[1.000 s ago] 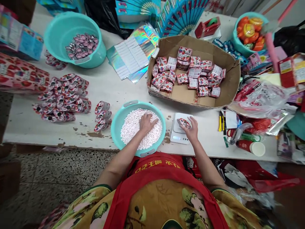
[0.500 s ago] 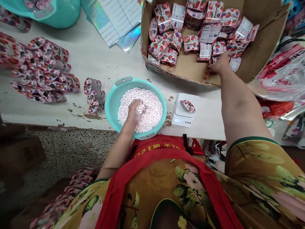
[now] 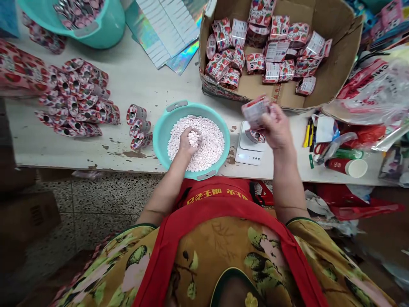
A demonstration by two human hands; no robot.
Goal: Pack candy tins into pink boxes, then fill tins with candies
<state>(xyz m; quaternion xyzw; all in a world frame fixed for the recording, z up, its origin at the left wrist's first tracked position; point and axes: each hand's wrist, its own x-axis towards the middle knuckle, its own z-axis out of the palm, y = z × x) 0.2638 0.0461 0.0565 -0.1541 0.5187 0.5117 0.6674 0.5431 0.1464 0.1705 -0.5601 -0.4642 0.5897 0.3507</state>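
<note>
My left hand [image 3: 189, 140] rests in a turquoise basin [image 3: 159, 140] of small pale pink candies [image 3: 211, 140]. Its fingers curl around a handful of them. In my right hand [image 3: 277, 128] is a strawberry-print packet [image 3: 254, 111], blurred by motion; whether it is one or more I cannot tell. That hand is above the right side of a white kitchen scale [image 3: 247, 157]. A small strawberry-print container [image 3: 255, 136] lies on the scale, partly covered by the packet and hand. Behind stands a cardboard box [image 3: 345, 47] with many similar packets [image 3: 255, 64] inside.
Left of the basin are several printed sleeves [image 3: 139, 127] and a larger stack [image 3: 76, 102]. Another turquoise basin [image 3: 110, 27] stands at the back left, beside sticker sheets [image 3: 171, 30]. A paper cup [image 3: 347, 167], cutters [image 3: 309, 134] and plastic bags [image 3: 377, 89] lie at the right.
My right hand has come out of the box, moving left and toward me with a packet in it. My left hand stays in the basin, now turned up around candies. The view has shifted somewhat.
</note>
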